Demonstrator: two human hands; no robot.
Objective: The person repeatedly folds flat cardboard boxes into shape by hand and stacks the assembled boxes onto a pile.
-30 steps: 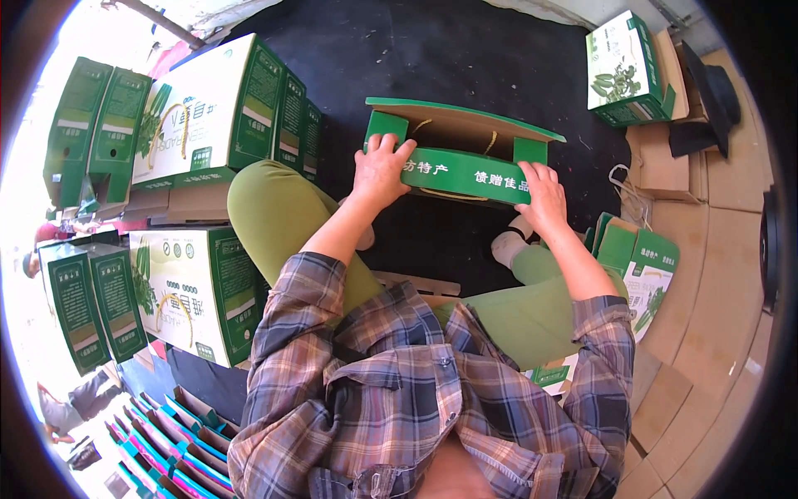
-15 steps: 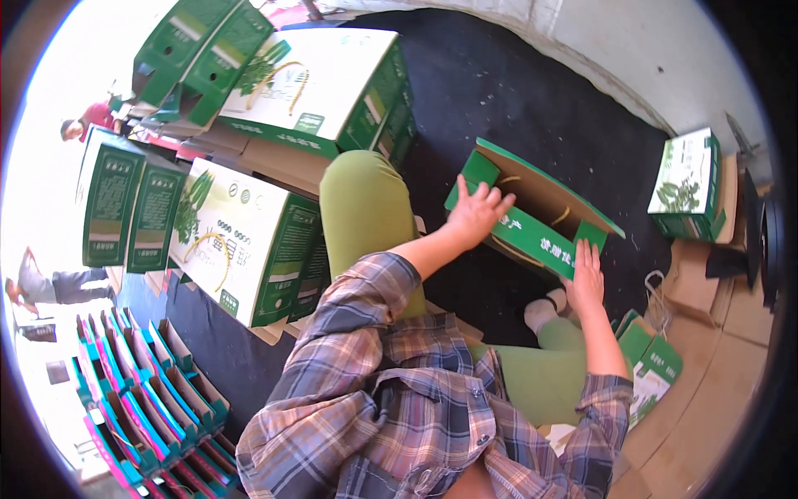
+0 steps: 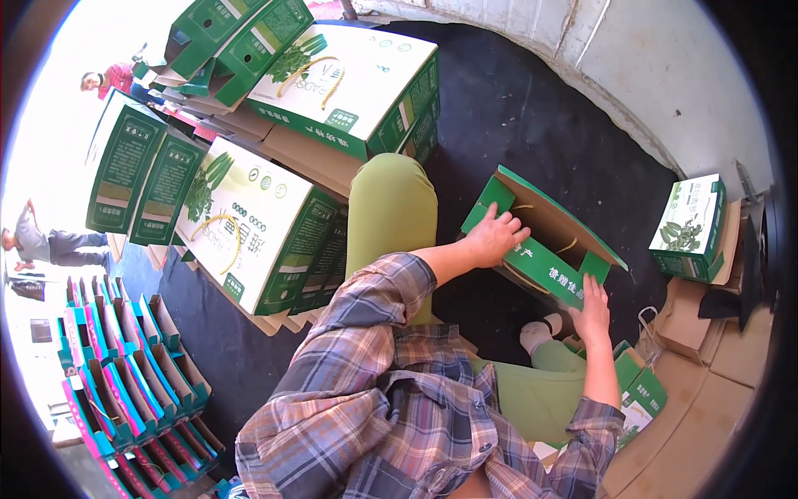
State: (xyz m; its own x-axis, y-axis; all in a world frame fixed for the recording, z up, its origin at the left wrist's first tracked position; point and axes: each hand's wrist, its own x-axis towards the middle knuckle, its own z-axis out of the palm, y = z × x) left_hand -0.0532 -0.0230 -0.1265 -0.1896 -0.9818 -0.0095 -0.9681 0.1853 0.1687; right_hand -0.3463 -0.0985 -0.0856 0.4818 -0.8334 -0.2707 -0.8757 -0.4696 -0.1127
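In front of me, a green cardboard gift box [image 3: 540, 264] lies tilted with its open side upward. Its brown inside and two yellow cord loops show. My left hand [image 3: 496, 239] grips the box's near wall by its left corner, fingers bent over the edge. At the right corner, my right hand [image 3: 592, 312] holds the box's end, its fingers laid along the green side. The box's underside is hidden from view.
Large white-and-green cartons [image 3: 249, 224] are stacked to my left. Rows of teal and pink open boxes [image 3: 133, 366] stand at lower left. A small carton [image 3: 688, 224] sits on brown cardboard at right. Flattened cardboard [image 3: 690, 416] covers the lower right. Two people are far left.
The view has shifted, so the box and surroundings sit lower in it. Both hands stay on the box, with little visible change in their grip.
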